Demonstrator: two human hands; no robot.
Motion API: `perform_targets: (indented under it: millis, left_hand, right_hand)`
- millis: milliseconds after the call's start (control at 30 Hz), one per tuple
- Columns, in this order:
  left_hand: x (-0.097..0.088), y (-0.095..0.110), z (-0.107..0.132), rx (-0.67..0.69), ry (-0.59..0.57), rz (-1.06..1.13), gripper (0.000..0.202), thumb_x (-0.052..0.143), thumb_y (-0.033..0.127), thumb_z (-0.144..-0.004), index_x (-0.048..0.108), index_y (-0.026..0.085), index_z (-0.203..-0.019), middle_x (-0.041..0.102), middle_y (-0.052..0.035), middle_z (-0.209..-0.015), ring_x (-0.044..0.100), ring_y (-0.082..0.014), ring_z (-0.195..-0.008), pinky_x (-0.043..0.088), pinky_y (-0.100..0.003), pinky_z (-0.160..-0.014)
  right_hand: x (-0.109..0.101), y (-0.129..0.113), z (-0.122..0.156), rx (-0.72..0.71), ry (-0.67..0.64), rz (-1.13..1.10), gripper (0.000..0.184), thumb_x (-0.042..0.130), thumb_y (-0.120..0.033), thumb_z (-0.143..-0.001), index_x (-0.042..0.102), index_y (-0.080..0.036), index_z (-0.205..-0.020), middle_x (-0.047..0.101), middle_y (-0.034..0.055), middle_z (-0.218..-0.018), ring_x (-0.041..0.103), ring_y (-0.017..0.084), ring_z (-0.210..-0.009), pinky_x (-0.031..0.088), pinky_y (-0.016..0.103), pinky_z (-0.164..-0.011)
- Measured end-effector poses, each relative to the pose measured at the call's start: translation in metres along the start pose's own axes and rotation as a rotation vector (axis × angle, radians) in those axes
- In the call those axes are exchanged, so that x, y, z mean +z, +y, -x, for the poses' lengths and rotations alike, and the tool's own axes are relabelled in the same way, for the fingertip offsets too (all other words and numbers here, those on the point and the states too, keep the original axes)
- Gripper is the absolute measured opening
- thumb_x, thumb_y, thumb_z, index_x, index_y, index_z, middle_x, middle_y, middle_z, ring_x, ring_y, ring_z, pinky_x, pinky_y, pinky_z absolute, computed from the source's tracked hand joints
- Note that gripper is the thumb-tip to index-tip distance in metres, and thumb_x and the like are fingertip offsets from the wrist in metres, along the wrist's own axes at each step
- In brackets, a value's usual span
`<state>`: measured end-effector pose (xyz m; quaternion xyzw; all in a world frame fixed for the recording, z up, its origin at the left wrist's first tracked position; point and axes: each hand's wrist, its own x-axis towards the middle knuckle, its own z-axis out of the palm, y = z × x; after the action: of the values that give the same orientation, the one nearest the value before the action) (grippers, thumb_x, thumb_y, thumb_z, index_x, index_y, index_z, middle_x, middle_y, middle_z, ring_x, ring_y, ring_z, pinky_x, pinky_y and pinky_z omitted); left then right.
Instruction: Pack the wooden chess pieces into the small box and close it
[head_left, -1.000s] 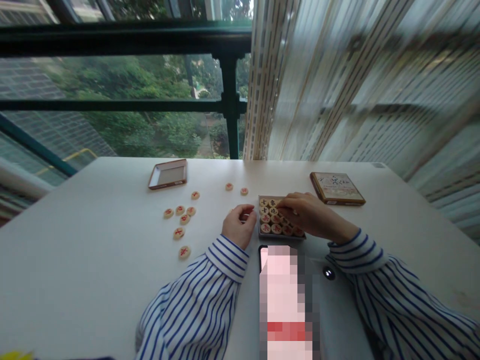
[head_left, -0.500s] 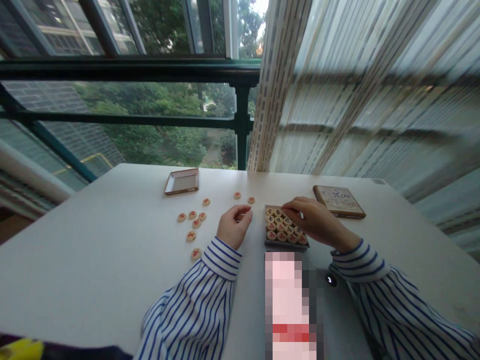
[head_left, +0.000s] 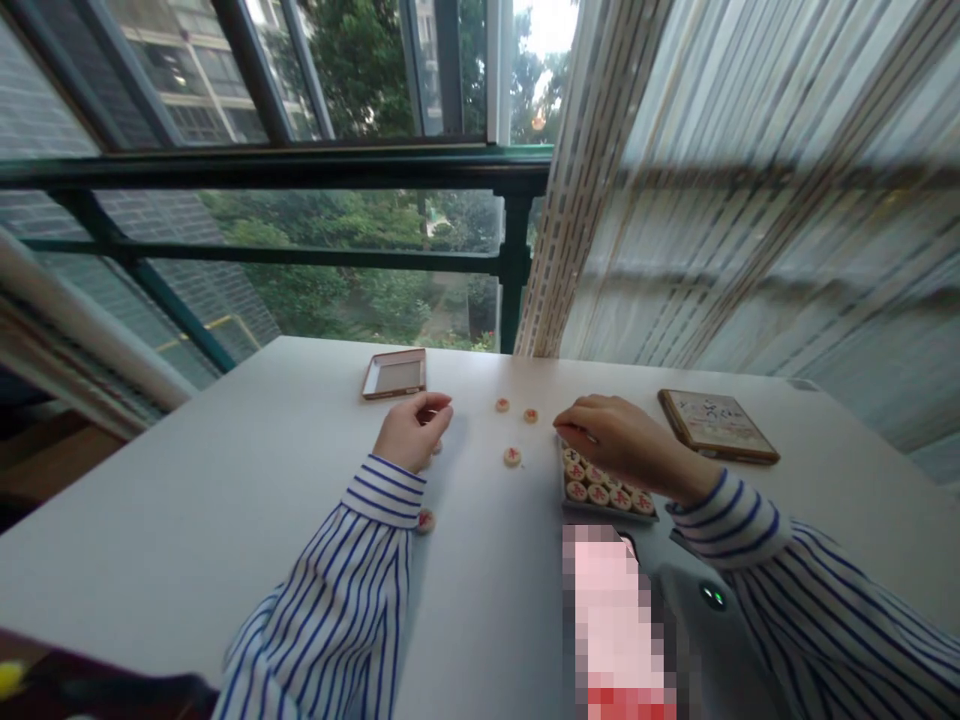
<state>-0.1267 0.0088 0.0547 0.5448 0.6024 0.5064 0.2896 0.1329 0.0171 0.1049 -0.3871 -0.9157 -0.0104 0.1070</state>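
My left hand (head_left: 411, 432) hovers above the left part of the white table, fingers loosely curled, thumb slightly apart, nothing visible between them. Beneath it, a xiangqi piece (head_left: 425, 521) with red writing shows by the cuff, and another is partly covered by the hand. My right hand (head_left: 626, 440) is over the box of xiangqi pieces (head_left: 609, 514), thumb and fingertips pressed together at its far left corner. What they hold, if anything, is hidden. Rows of round wooden pieces show in the box. A loose red-marked piece (head_left: 512, 457) lies between my hands.
Two more loose pieces, one left (head_left: 502, 404) and one right (head_left: 531, 415), lie farther back. An open shallow lid (head_left: 395, 391) is at the back left, a flat printed box (head_left: 718, 425) at the right. A phone (head_left: 619, 610) with a blurred screen lies in front.
My left hand has moved left over the scattered pieces, uncovering a loose piece near the middle. My right hand has shifted slightly toward the box's far left corner. The view has turned left.
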Motion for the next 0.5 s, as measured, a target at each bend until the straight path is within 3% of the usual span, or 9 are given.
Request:
perform_targets:
  millis: [267,400,500]
  left_hand:
    - [-0.012,-0.02,-0.004,0.058,0.0,-0.132,0.028,0.061,0.038,-0.063,0.064,0.014,-0.077,0.063,-0.0031,-0.067,0.056,-0.0132,-0.057,0.045,-0.025,-0.054]
    - [-0.016,-0.033,-0.005,0.157,0.008,-0.413,0.026,0.058,0.035,-0.066,0.065,0.018,-0.084,0.067,-0.0056,-0.083,0.06,-0.0177,-0.073,0.048,-0.029,-0.068]
    - [-0.019,-0.039,-0.006,0.241,-0.054,-0.604,0.029,0.058,0.032,-0.067,0.064,0.019,-0.091,0.066,-0.0078,-0.096,0.059,-0.0217,-0.089,0.045,-0.032,-0.08]
  right_hand:
    - [0.009,-0.018,-0.034,-0.057,-0.065,-0.024,0.026,0.04,-0.023,-0.086,0.065,-0.018,-0.088,0.064,0.0064,-0.083,0.056,0.016,-0.079,0.036,0.025,-0.069]
    - [0.021,-0.025,-0.051,-0.061,-0.079,-0.057,0.025,0.041,-0.025,-0.085,0.065,-0.019,-0.084,0.065,0.0049,-0.082,0.056,0.015,-0.075,0.034,0.024,-0.064]
    - [0.029,-0.029,-0.062,-0.067,-0.086,-0.06,0.025,0.041,-0.026,-0.084,0.064,-0.019,-0.08,0.065,0.004,-0.08,0.056,0.014,-0.071,0.033,0.023,-0.061]
